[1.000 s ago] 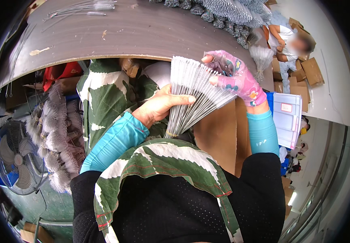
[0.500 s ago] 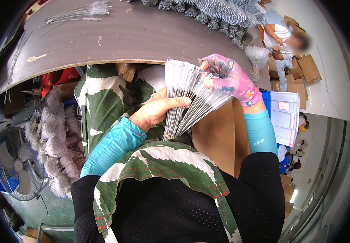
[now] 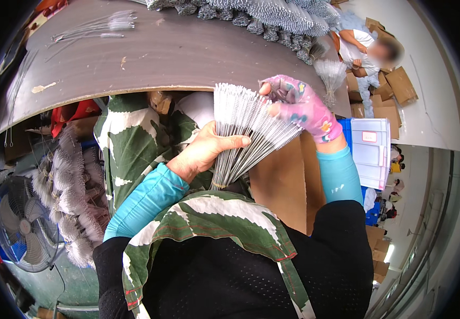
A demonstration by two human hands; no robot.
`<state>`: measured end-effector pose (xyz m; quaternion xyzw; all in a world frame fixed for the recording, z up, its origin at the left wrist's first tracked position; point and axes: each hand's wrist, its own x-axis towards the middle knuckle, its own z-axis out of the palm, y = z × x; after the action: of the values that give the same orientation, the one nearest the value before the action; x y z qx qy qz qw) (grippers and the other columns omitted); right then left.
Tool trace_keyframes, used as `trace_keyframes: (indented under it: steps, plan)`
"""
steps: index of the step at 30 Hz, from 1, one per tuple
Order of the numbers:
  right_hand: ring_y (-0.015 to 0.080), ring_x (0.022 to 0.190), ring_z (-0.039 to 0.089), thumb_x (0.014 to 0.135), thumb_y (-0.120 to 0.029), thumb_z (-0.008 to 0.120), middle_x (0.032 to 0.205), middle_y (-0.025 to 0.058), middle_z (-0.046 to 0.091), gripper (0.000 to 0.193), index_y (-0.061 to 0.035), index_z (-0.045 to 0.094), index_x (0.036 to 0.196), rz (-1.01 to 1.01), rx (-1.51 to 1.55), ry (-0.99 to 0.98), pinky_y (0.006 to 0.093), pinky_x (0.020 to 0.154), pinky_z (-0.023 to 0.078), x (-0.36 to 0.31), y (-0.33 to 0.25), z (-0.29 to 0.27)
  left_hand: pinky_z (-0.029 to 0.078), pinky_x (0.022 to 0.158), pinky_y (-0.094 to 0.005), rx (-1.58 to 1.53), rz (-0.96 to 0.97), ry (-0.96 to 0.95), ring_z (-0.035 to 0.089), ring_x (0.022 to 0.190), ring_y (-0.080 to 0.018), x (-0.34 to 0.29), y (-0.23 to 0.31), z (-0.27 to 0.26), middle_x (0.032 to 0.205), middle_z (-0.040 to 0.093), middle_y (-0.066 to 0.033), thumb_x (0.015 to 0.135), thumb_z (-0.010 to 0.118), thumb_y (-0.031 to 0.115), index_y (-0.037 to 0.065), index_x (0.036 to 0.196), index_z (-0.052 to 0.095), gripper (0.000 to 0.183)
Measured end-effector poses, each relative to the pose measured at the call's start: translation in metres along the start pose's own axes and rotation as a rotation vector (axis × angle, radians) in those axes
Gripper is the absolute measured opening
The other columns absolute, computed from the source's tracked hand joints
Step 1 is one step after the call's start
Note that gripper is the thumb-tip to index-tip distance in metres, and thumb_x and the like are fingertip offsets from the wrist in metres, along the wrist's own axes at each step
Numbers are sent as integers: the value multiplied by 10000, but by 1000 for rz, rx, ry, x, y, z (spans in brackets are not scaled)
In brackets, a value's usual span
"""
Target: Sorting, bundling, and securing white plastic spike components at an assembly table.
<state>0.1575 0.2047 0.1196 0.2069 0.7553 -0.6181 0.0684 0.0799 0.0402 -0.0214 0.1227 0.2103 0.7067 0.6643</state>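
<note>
My bare left hand is wrapped round a bundle of thin tube brushes, its thumb lying across the wire stems. White bristle heads fan out at the top; the stems draw together at a tie near my apron. At the fan's right side, my right hand, in a pink flowered fingerless glove, curls its fingers and thumb round the bristle ends. Part of its grip is hidden by the brushes and glove.
A brown table curves ahead, with loose brushes at far left and a stack of bundles at the back. Cardboard stands below my hands. A fan is at left, a plastic crate at right. Another person works beyond.
The gap between the two groups of brushes has narrowed, and they now form one more even fan. Both hands keep nearly the same places. The whole view has shifted slightly.
</note>
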Motion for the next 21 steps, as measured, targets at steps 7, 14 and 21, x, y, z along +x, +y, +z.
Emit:
trace_keyframes:
  steps: [7, 14, 21]
  plan:
    - [63, 728, 491, 920, -440, 474, 895, 0, 583, 453, -32, 589, 1080, 99, -298, -51, 173, 609, 368, 2, -43, -33, 490, 839, -321, 27, -20, -24, 608, 920, -172, 4, 9, 3, 1021, 626, -91, 771, 677, 41, -16, 1138, 540, 396]
    - [39, 637, 441, 895, -368, 510, 817, -27, 592, 358, -43, 627, 989, 222, -526, -234, 173, 605, 372, 7, -77, -40, 483, 841, -302, 158, -42, -61, 614, 903, -174, 11, 34, 0, 1022, 636, -106, 706, 722, 49, -26, 1123, 556, 454]
    - [89, 584, 517, 867, -255, 566, 717, 26, 592, 279, 15, 628, 897, 261, -575, -330, 231, 536, 419, 9, -62, -51, 482, 850, -306, 178, -76, -22, 613, 912, -186, 11, 31, -3, 1036, 632, -119, 698, 728, 49, -43, 1130, 548, 477]
